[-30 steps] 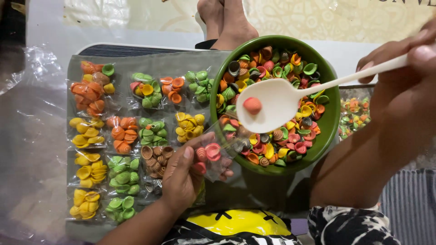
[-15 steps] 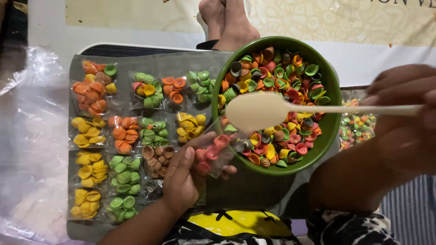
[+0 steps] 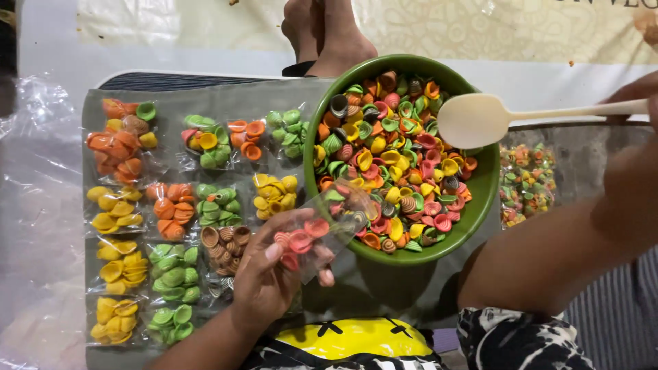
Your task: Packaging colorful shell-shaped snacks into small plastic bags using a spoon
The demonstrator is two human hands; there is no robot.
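The left hand (image 3: 264,277) pinches a small clear bag (image 3: 312,240) of red shells; the right hand (image 3: 641,103) grips the empty spoon (image 3: 480,120). The bag mouth sits at the green bowl's (image 3: 480,205) 7 o'clock rim. If the left grip tilts, shells may spill onto the tabletop.

Glossy green plastic bowl (image 3: 480,199); smooth, matt cream plastic spoon (image 3: 480,120); clear, crinkly, shiny plastic pouch (image 3: 322,233) of ridged shell crackers; matt grey cloth mat (image 3: 384,288) beneath.

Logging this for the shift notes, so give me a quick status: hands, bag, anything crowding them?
Left hand holds small clear bag with pink shells. Right hand holds empty cream spoon over green bowl. Filled packets lie alongside.
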